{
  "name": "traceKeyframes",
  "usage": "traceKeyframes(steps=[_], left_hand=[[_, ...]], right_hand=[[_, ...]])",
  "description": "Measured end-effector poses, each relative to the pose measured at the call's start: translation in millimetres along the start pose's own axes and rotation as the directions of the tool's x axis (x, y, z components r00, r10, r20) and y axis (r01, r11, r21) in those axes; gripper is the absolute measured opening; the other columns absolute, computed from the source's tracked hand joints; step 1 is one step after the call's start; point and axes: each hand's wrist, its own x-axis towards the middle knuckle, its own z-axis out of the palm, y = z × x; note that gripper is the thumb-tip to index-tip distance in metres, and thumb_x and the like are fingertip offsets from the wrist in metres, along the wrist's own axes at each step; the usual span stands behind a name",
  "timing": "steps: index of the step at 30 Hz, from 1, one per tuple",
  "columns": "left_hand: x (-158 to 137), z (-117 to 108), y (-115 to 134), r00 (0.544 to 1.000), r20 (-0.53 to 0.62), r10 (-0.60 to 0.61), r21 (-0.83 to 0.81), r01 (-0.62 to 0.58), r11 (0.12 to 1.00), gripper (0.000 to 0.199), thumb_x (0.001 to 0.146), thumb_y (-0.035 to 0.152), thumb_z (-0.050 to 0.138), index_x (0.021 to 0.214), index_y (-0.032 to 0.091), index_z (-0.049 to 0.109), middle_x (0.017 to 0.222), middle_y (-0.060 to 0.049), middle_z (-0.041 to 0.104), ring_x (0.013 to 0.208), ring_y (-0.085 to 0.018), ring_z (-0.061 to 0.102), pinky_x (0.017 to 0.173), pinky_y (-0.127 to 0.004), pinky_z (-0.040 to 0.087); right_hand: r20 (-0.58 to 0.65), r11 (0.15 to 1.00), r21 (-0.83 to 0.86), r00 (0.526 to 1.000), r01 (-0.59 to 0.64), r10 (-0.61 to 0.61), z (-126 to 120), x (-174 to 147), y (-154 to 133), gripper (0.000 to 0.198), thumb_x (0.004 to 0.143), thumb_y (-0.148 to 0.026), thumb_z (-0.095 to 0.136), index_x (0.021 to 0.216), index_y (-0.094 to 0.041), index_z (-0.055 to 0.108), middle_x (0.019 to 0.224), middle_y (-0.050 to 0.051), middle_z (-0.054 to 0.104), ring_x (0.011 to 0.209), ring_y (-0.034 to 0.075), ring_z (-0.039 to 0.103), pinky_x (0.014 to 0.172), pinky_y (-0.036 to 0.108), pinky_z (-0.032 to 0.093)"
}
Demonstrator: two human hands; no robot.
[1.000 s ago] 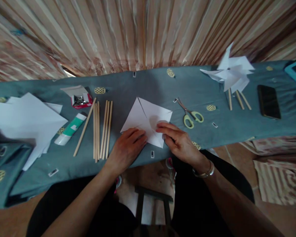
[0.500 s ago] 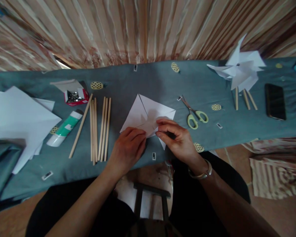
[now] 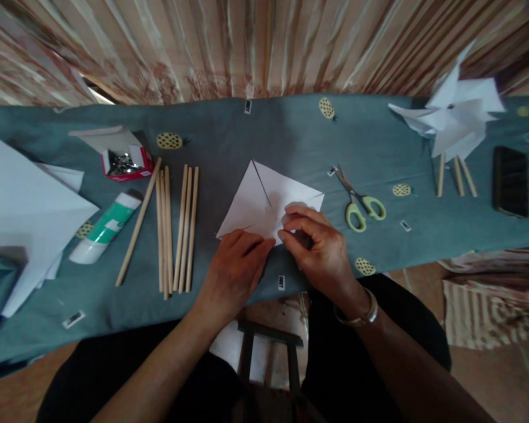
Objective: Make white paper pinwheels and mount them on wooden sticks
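A square sheet of white paper lies on the cloth in front of me, with slits running in from its corners. My left hand grips its near left edge, fingers bent over the paper and thumb tip close to my right fingertips. My right hand, with a bracelet at the wrist, pinches the paper near its lower right edge, thumb against fingers. The pinched part is mostly hidden by the fingers. Right of the paper rest scissors with pale green handles.
Left of the paper lie several wooden sticks, a green-and-white glue tube, an opened red box of small metal pieces and white paper sheets. Paper pinwheels on sticks and a black phone are at the right.
My left thumb has moved right along the paper, closer to my right fingertips. The paper corner that hung below my right hand no longer shows. The view has shifted slightly.
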Motion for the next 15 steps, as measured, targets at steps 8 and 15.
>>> traceKeyframes(steps=[8, 15], left_hand=[[1.3, 0.2, 2.0, 1.0, -0.021, -0.014, -0.006, 0.014, 1.0, 0.016, 0.097, 0.014, 0.052, 0.104, 0.012, 0.066, 0.087, -0.008, 0.069, 0.08, -0.019, 0.059, 0.072, -0.034, 0.055], [0.5, 2.5, 1.3, 0.999, -0.024, -0.024, 0.018, 0.024, 1.0, 0.016, 0.097, 0.013, 0.052, 0.105, 0.013, 0.066, 0.087, -0.007, 0.069, 0.079, -0.018, 0.059, 0.072, -0.034, 0.055]], right_hand=[[-0.003, 1.0, -0.024, 1.0, 0.015, -0.015, -0.5, -0.8, -1.8, 0.007, 0.088, -0.016, 0.065, 0.088, -0.022, 0.069, 0.114, 0.008, 0.071, 0.113, 0.023, 0.065, 0.102, 0.046, 0.052], [-0.003, 0.993, -0.092, 0.997, 0.074, -0.075, 0.2, -3.1, -1.5, 0.012, 0.092, -0.016, 0.059, 0.093, -0.022, 0.07, 0.118, 0.009, 0.07, 0.117, 0.023, 0.064, 0.104, 0.048, 0.052]])
